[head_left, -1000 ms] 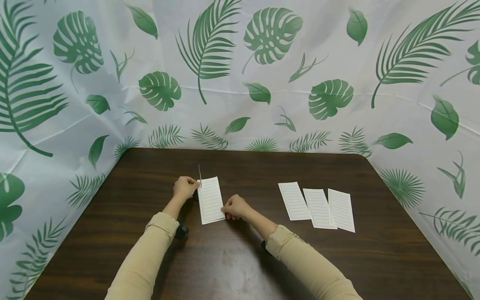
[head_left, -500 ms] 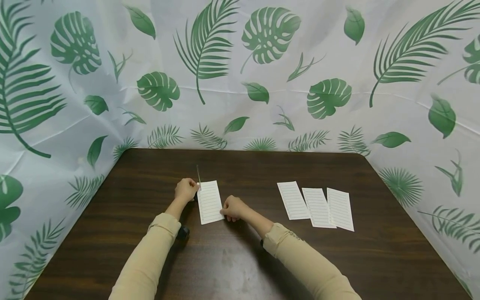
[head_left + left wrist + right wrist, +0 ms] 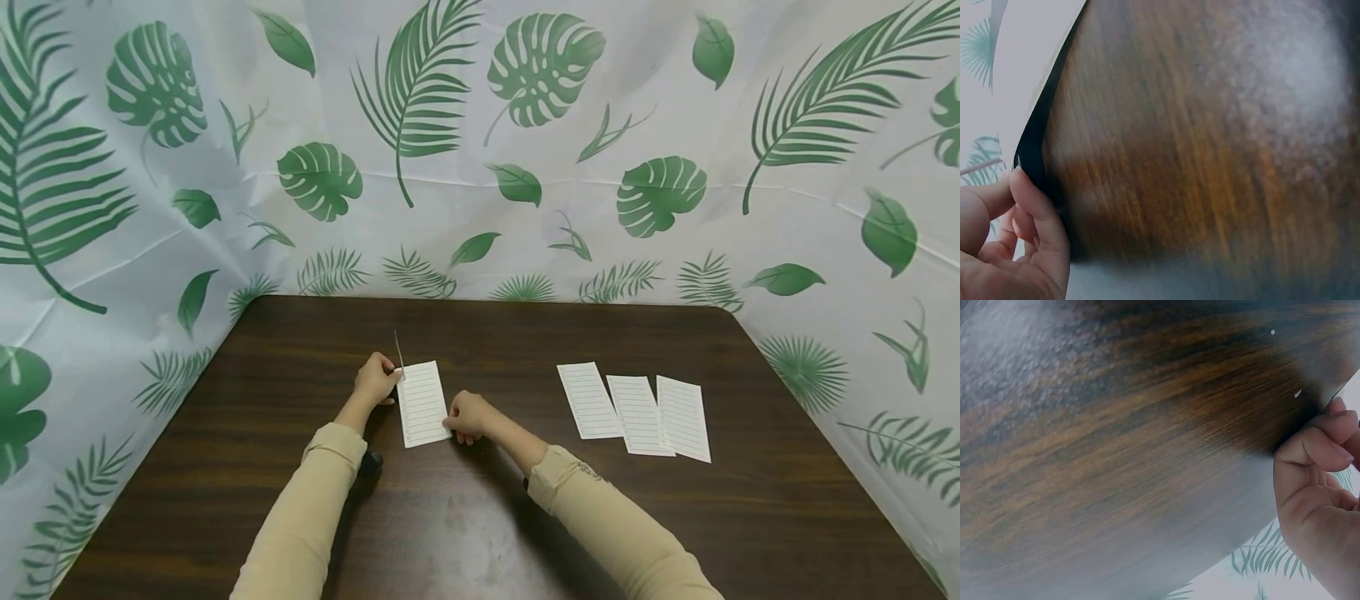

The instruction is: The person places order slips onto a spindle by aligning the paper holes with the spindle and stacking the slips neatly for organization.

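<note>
Both hands hold a small stack of white lined note cards point(image 3: 423, 407) left of the table's middle. At its upper left corner, my left hand point(image 3: 375, 380) pinches the edge between thumb and index finger. A thin strip point(image 3: 398, 346) rises from that corner, right by those fingertips; it also shows as a narrow brown line point(image 3: 982, 165) in the left wrist view. My right hand point(image 3: 471, 415) grips the lower right corner, its other fingers curled under. In the right wrist view, this hand point(image 3: 1316, 462) hides most of the cards.
Three more lined cards lie on the right of the dark wooden table: a left one point(image 3: 589, 400), a middle one point(image 3: 636, 414) and a right one point(image 3: 684, 419), the last two overlapping. A white curtain point(image 3: 480, 200) with green leaves surrounds the table's back and sides.
A second card edge that showed along the stack's bottom is now lined up with the top card. The stack's upper edge has come slightly nearer. Both hands have stayed at their corners.
</note>
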A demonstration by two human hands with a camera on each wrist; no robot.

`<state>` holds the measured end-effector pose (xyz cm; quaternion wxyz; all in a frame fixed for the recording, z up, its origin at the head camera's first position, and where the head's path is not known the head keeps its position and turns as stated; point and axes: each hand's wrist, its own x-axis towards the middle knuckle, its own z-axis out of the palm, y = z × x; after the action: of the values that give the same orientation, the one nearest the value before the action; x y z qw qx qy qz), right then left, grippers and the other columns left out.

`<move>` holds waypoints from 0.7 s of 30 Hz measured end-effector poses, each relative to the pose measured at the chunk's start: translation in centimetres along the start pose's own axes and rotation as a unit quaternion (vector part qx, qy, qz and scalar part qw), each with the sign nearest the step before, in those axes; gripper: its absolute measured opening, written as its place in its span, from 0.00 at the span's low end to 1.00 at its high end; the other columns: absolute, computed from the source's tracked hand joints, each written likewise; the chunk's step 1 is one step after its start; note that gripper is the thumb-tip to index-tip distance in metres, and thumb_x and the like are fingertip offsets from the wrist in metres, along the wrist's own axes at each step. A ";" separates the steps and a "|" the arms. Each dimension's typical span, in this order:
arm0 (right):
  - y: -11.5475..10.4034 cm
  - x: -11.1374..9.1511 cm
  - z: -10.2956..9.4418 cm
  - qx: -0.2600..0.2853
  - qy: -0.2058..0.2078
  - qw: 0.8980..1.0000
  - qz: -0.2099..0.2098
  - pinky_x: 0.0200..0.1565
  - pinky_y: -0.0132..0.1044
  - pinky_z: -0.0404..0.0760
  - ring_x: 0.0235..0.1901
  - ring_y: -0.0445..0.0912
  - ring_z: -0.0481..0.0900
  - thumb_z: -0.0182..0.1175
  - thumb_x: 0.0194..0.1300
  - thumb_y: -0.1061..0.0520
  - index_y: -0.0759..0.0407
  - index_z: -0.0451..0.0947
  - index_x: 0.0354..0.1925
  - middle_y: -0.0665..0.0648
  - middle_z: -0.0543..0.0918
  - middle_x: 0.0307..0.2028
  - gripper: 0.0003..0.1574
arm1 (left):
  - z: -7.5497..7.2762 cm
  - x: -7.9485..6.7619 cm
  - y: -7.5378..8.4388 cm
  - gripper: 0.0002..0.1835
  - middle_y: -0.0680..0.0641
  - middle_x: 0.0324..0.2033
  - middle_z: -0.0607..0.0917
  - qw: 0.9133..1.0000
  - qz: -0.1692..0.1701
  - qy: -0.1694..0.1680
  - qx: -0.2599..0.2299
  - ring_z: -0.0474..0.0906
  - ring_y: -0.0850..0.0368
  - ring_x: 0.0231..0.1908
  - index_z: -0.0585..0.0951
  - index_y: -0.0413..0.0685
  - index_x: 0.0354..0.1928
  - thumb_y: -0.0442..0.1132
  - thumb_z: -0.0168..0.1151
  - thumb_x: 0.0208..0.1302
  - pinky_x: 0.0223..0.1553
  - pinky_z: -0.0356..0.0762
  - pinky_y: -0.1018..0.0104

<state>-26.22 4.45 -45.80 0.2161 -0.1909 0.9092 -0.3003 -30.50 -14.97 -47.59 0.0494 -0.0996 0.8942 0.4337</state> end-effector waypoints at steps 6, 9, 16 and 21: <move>0.2 -0.2 -0.2 0.019 -0.007 1.000 0.004 0.13 0.23 0.67 0.10 0.38 0.69 0.56 0.66 0.62 0.65 0.75 0.23 0.60 0.81 0.15 0.15 | 2.5 6.6 -6.5 0.15 0.34 0.43 0.73 0.997 0.052 -0.007 -0.058 0.74 0.48 0.24 0.73 0.45 0.44 0.45 0.63 0.62 0.16 0.81 0.67; 0.4 -0.3 -0.3 0.034 -0.007 0.999 0.005 0.12 0.23 0.67 0.10 0.39 0.70 0.57 0.64 0.63 0.65 0.74 0.25 0.60 0.80 0.15 0.11 | 3.3 8.9 -8.8 0.18 0.35 0.47 0.74 0.997 0.059 -0.027 -0.042 0.75 0.47 0.30 0.75 0.46 0.46 0.51 0.61 0.62 0.21 0.84 0.65; 0.8 -0.3 -0.4 0.069 -0.014 0.998 0.003 0.12 0.23 0.67 0.10 0.39 0.71 0.57 0.62 0.65 0.62 0.69 0.28 0.54 0.77 0.13 0.07 | 4.5 12.0 -11.7 0.21 0.37 0.40 0.72 0.994 0.070 -0.050 -0.066 0.73 0.49 0.28 0.74 0.48 0.47 0.56 0.57 0.64 0.19 0.83 0.65; 0.8 -0.5 -0.4 0.090 -0.020 0.996 0.004 0.14 0.24 0.69 0.12 0.39 0.71 0.57 0.63 0.64 0.63 0.68 0.33 0.56 0.79 0.15 0.06 | 4.7 13.2 -13.3 0.22 0.39 0.39 0.72 0.988 0.059 -0.083 -0.116 0.74 0.50 0.28 0.72 0.47 0.52 0.54 0.55 0.66 0.24 0.85 0.62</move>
<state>-26.18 5.52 -45.84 0.2517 -0.1725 0.8750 -0.3759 -40.46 -21.11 -62.97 0.0858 -0.0158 0.8349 0.5434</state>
